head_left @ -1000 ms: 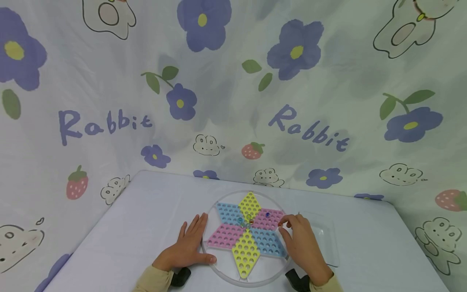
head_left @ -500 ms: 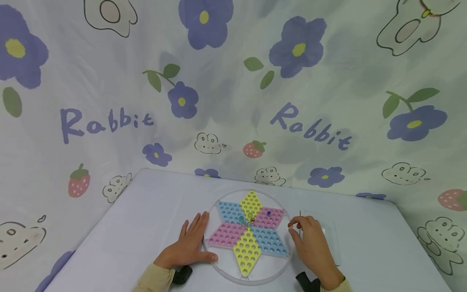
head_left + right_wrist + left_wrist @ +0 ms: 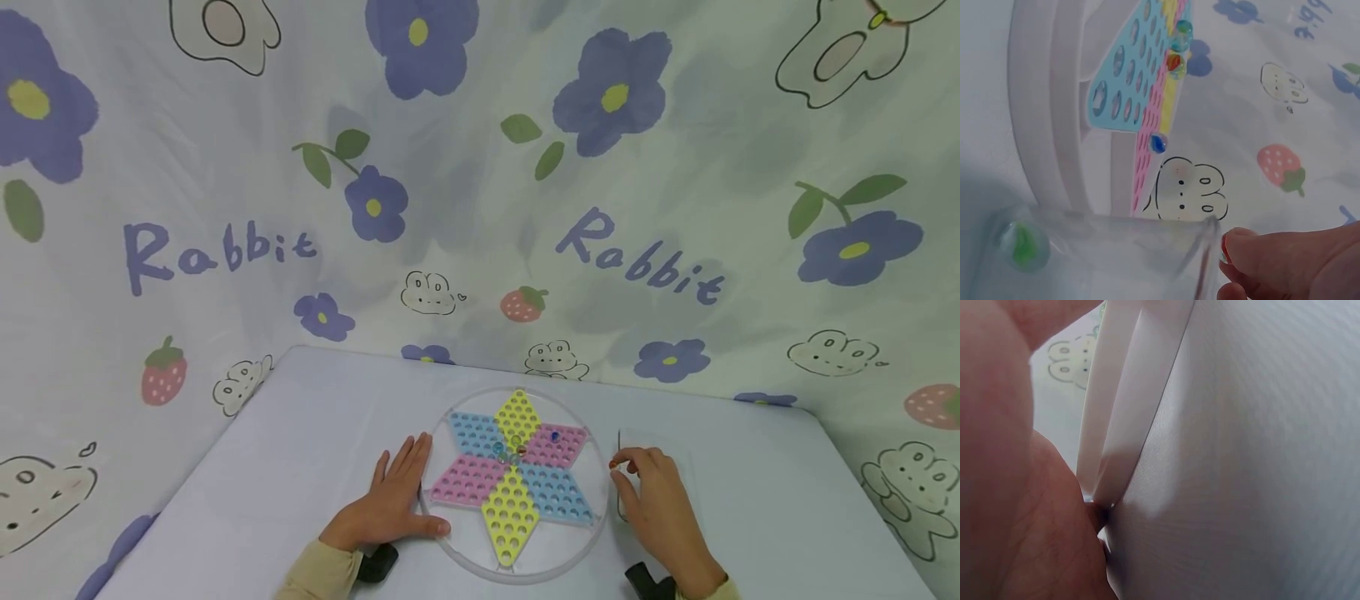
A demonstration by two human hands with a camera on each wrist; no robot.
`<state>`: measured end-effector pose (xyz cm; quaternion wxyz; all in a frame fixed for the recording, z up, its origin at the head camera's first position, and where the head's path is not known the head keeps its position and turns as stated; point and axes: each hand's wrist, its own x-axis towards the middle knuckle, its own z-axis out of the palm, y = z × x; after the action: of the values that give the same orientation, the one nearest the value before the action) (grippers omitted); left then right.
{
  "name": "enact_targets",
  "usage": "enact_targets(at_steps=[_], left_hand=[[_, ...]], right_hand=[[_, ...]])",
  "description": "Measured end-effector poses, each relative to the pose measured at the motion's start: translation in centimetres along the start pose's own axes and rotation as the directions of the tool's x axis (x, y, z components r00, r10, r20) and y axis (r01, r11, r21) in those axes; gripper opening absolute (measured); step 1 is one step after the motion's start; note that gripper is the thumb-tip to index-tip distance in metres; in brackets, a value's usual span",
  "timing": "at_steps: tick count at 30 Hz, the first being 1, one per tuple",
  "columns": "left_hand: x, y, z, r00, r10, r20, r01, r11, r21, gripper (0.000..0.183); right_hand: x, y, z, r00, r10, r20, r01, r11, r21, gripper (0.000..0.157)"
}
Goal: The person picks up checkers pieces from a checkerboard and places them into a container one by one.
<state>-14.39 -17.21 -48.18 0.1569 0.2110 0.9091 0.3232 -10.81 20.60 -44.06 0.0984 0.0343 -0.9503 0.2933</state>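
Note:
A star-patterned Chinese checkers board (image 3: pixel 510 521) in yellow, pink and blue lies on the table. Several glass marbles (image 3: pixel 499 449) cluster at its centre, and a blue marble (image 3: pixel 555 437) sits on the far right pink section. My left hand (image 3: pixel 386 507) lies flat with straight fingers at the board's left rim, thumb by the near edge; its wrist view shows the white rim (image 3: pixel 1129 394) close beside the palm. Right of the board, my right hand (image 3: pixel 666 512) pinches a red-tinted marble (image 3: pixel 1225 247) between thumb and finger, beside the wall of a clear plastic box (image 3: pixel 1122 250).
A green-swirled marble (image 3: pixel 1022 245) shows in the clear box, which my right hand partly hides in the head view. A patterned curtain (image 3: pixel 480 208) with flowers and rabbits hangs behind the white table (image 3: pixel 315 417).
My right hand has moved right, off the board's right edge to above the clear box, still pinching the marble. The left hand stays at the rim.

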Motion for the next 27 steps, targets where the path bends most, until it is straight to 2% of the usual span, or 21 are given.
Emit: enact_targets(at_steps=[7, 13, 27], left_hand=[[0.1, 0.1, 0.2, 1.0, 0.015, -0.022, -0.016, 1.0, -0.021, 0.128], [0.2, 0.3, 0.0, 1.0, -0.021, -0.005, 0.021, 1.0, 0.001, 0.129], [0.0, 0.1, 0.0, 1.0, -0.016, -0.005, 0.016, 1.0, 0.011, 0.128]], right_hand=[[-0.3, 0.8, -0.1, 1.0, -0.001, -0.012, 0.001, 1.0, -0.029, 0.013], [-0.3, 1.1, -0.3, 1.0, -0.011, -0.009, 0.011, 0.999, -0.034, 0.011], [-0.4, 1.7, -0.1, 0.998, 0.043, 0.036, -0.042, 0.998, -0.041, 0.01]])
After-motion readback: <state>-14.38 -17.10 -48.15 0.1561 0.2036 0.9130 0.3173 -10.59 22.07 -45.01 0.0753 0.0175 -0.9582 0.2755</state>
